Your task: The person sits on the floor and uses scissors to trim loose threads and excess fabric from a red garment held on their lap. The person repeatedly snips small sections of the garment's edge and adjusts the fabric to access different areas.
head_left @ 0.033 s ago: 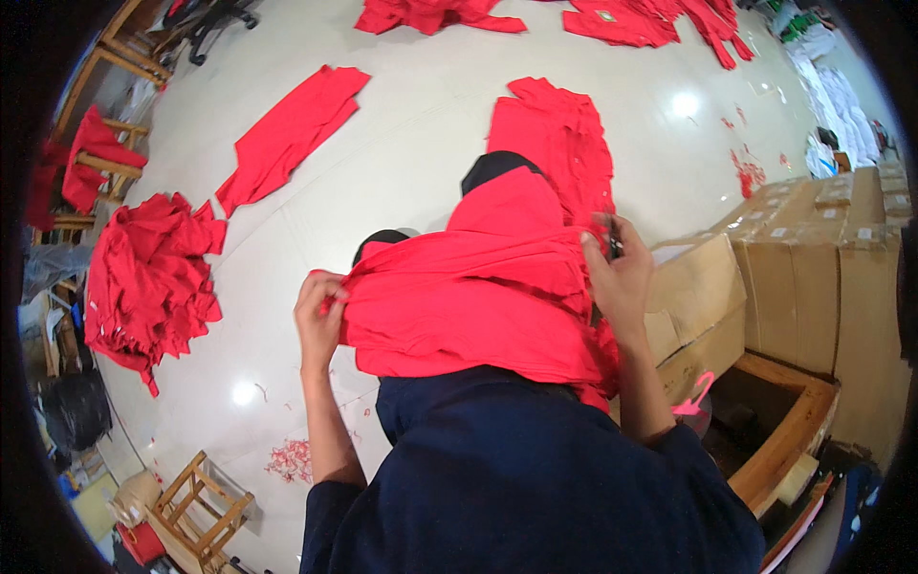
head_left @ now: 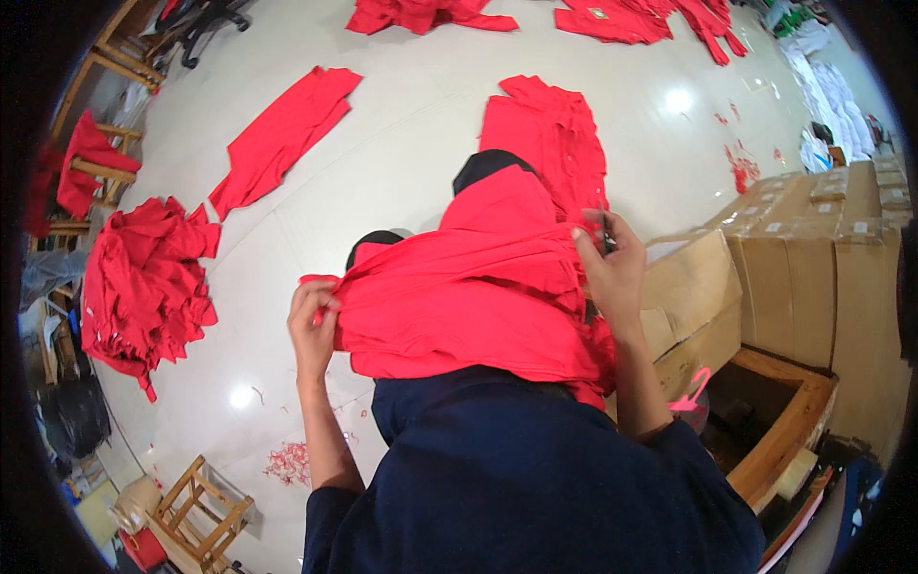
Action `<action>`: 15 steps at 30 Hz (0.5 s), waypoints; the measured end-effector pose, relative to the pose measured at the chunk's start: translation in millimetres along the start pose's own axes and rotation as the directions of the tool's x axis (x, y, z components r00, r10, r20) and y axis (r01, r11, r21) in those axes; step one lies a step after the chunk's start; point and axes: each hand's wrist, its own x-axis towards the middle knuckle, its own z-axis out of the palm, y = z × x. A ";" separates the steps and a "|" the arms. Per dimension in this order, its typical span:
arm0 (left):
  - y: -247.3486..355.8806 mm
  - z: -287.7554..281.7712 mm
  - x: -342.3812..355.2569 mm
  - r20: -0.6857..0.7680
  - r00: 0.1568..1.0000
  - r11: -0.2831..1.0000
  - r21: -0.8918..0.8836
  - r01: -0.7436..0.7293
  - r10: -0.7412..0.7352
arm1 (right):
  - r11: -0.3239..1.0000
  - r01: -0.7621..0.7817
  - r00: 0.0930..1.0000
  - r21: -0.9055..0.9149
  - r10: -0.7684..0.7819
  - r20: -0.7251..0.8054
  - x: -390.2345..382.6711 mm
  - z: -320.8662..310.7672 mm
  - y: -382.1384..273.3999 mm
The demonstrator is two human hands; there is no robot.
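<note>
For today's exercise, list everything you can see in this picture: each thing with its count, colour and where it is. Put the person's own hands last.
Red garment: one, red, draped over the person's lap, held at both ends.
Flat red pieces: several, red, spread on the pale floor ahead; another stack just beyond the lap.
Heap of red cloth: one, red, on the floor to the left.
Cardboard boxes: several, brown, stacked on the right.
Wooden stool: one, light wood, lower left.
Wooden crate: one, brown, lower right.
Thread scraps: a scatter, red, on the floor near the stool.
Left hand: gripping the garment's left end.
Right hand: pinching the garment's right edge; a small dark tool shows by the fingers.
</note>
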 end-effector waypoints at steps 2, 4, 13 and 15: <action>10.4 -3.7 -15.1 -0.049 0.998 1.000 0.009 0.029 -0.029 | 0.973 -0.173 0.980 0.150 0.155 0.123 6.9 -5.1 -2.9; 16.9 -0.5 -23.1 0.034 0.998 0.998 -0.030 0.061 -0.060 | 0.931 -0.251 0.959 0.265 0.202 0.198 13.5 -6.9 5.5; 3.7 19.6 -27.2 0.064 0.911 0.848 -0.343 0.404 -0.407 | 0.999 -0.048 0.952 -0.006 0.048 0.301 4.3 -10.2 31.2; -0.4 23.1 -27.9 0.018 0.907 0.806 -0.451 0.384 -0.421 | 0.994 -0.070 0.940 -0.081 0.093 0.328 5.4 -14.0 28.0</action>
